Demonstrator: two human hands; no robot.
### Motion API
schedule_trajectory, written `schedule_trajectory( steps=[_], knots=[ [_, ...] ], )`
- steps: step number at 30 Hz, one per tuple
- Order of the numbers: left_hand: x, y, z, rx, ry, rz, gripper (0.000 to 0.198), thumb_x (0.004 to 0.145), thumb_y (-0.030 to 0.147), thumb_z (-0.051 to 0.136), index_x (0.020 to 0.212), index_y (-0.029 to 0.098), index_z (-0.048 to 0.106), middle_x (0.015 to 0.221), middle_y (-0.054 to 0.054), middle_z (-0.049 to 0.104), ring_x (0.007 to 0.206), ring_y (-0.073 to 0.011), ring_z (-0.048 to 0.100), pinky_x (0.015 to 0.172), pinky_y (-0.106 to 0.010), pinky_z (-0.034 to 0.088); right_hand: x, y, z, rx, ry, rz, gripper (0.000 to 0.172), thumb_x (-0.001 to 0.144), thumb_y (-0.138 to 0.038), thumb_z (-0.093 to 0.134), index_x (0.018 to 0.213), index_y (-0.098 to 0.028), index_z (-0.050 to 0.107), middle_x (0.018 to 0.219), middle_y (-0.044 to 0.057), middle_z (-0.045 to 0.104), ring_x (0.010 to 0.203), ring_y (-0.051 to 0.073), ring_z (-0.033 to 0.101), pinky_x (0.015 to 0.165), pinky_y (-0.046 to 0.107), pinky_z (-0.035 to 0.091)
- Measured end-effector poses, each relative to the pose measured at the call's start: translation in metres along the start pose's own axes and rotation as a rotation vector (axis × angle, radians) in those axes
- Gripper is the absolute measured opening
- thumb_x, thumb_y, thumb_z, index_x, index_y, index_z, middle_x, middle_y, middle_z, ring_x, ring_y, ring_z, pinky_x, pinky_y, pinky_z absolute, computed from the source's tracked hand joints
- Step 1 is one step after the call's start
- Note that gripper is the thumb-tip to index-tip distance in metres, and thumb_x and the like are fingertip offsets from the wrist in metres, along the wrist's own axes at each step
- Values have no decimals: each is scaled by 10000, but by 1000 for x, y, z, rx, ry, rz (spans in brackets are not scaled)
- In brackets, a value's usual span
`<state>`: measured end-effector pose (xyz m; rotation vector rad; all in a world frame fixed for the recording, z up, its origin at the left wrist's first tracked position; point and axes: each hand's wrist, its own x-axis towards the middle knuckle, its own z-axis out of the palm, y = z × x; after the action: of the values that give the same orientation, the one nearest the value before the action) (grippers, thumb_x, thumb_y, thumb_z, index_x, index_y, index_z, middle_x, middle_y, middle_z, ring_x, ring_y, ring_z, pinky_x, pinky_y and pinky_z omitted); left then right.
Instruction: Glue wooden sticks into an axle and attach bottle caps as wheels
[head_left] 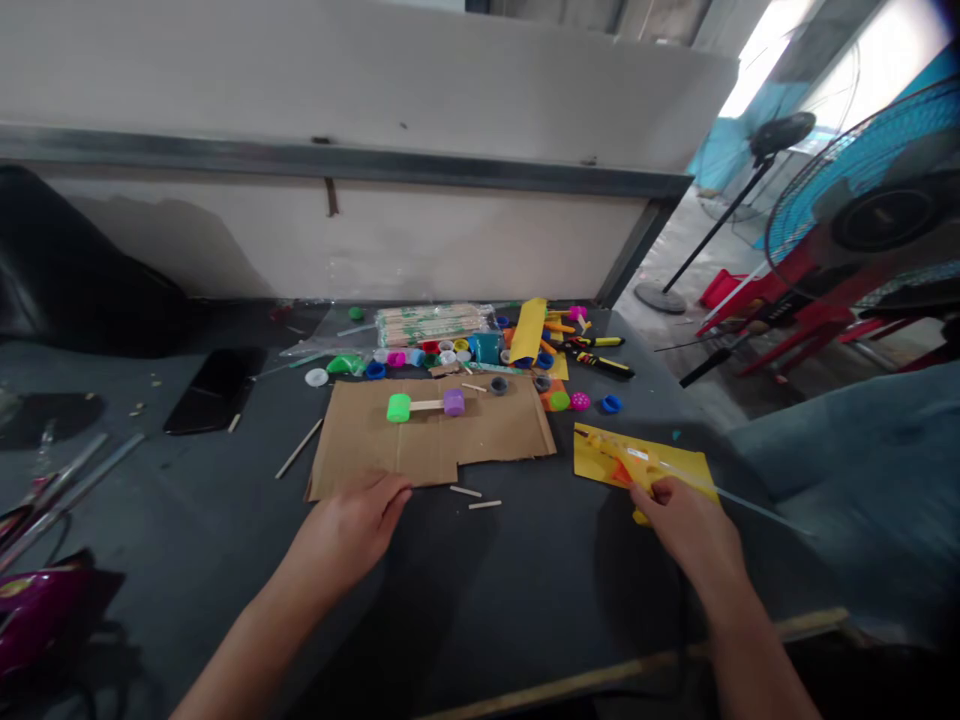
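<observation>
My right hand (686,525) is closed round the handle of a yellow hot glue gun (637,458). A long clear glue stick (757,510) sticks out of its back. The gun is over a yellow sheet (690,470), its nozzle pointing left. My left hand (360,515) has its fingers pressed together at the front edge of a brown cardboard piece (495,435); what they pinch, if anything, is hidden. On the cardboard, a short wooden stick (427,405) runs between a green bottle cap (398,407) and a purple bottle cap (454,402).
Behind the cardboard lie a bag of wooden sticks (435,325), several coloured caps and black-yellow cutters (600,360). A phone (210,390) is at left, a magenta tool (37,610) at front left. Short stick pieces (484,505) lie before the cardboard. Fans (885,215) stand at right.
</observation>
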<state>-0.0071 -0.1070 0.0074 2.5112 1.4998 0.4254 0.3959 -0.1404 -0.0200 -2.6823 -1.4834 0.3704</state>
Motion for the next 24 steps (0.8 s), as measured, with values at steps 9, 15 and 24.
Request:
schedule_trajectory(
  steps=[9, 15, 24],
  knots=[
    [33, -14, -33, 17, 120, -44, 257, 928, 309, 415, 953, 207, 649, 940, -62, 698, 913, -215, 642, 807, -346, 502, -27, -21, -9, 1048, -133, -25, 356, 644, -528, 643, 716, -180, 621, 592, 17, 582, 509, 161, 517, 469, 269, 378],
    [49, -30, -28, -66, 257, -38, 212, 900, 295, 462, 974, 205, 639, 1006, -63, 682, 994, -218, 610, 922, -368, 469, -43, -91, -22, 1621, -663, -162, 270, 678, -395, 703, 808, -173, 617, 608, -17, 475, 538, 113, 447, 438, 214, 352],
    [72, -49, 20, -263, 556, -369, 400, 927, 364, 434, 1255, 137, 460, 1249, -136, 543, 1174, -243, 511, 977, -381, 435, -7, -189, -16, 1718, -765, -350, 355, 716, -432, 683, 979, -229, 558, 627, -61, 518, 510, 87, 483, 443, 185, 406]
  ],
)
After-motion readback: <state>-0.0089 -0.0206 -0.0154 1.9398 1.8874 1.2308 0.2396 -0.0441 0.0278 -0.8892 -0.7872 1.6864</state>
